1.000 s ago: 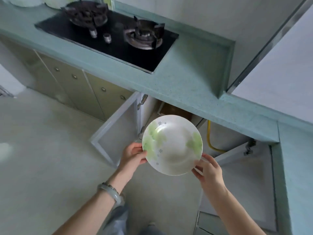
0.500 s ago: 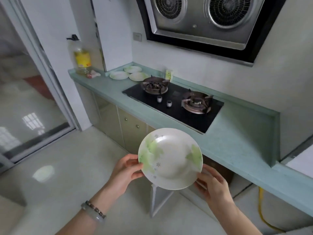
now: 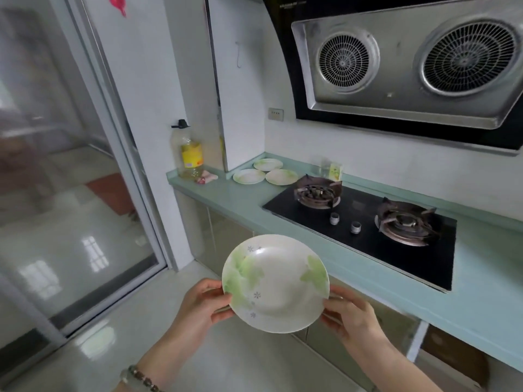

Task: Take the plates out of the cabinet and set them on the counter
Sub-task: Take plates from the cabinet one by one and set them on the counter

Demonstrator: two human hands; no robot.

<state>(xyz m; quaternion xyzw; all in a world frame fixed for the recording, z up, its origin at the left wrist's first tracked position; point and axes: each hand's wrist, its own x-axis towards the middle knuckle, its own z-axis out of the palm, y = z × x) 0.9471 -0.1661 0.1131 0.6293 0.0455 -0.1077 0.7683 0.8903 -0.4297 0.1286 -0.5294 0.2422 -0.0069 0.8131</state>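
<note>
A white plate with green leaf prints is held in front of me, over the floor, just short of the teal counter. My left hand grips its left rim and my right hand grips its right rim. Three matching plates lie flat at the counter's far end: one at the front left, one at the front right and one behind them. The open cabinet shows at the lower right, under the counter.
A black two-burner gas hob is set into the counter, with a range hood above it. An oil bottle and a small pink thing stand at the counter's far left corner. A glass sliding door is on the left.
My view has risen from the open cabinet to the counter and hob. Both hands have lifted the plate up and carried it left along the counter front.
</note>
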